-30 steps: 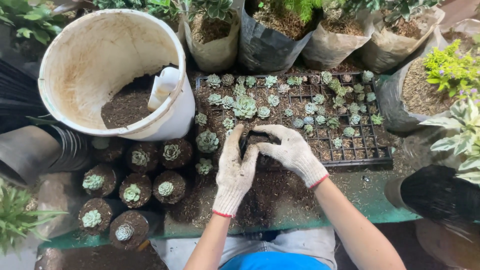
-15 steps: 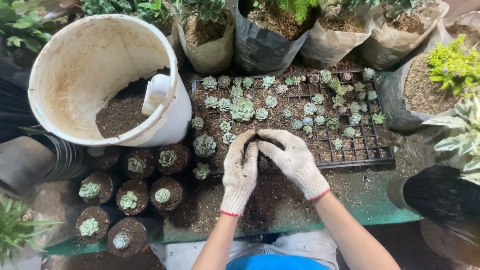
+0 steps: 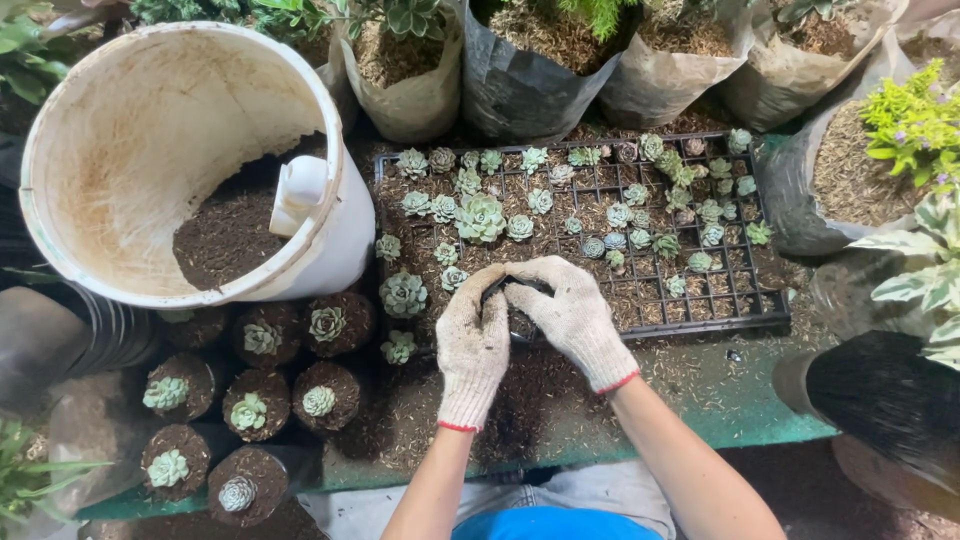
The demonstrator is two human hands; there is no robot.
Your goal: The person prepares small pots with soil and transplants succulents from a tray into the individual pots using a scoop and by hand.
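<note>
At the near edge of the tray (image 3: 700, 322), both gloved hands, left (image 3: 473, 340) and right (image 3: 567, 312), close their fingers around a small black pot (image 3: 512, 292) of soil, best pressed evenly and gently from both sides while kept upright.

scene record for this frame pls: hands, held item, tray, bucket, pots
left hand: gloved left hand, cupped on the small black pot
right hand: gloved right hand, gripping the same pot from the other side
tray: black seedling tray, small succulents in many cells
bucket: white bucket tipped on its side, soil and a white scoop inside
pots: potted succulents in dark soil-filled pots, below the bucket
</note>
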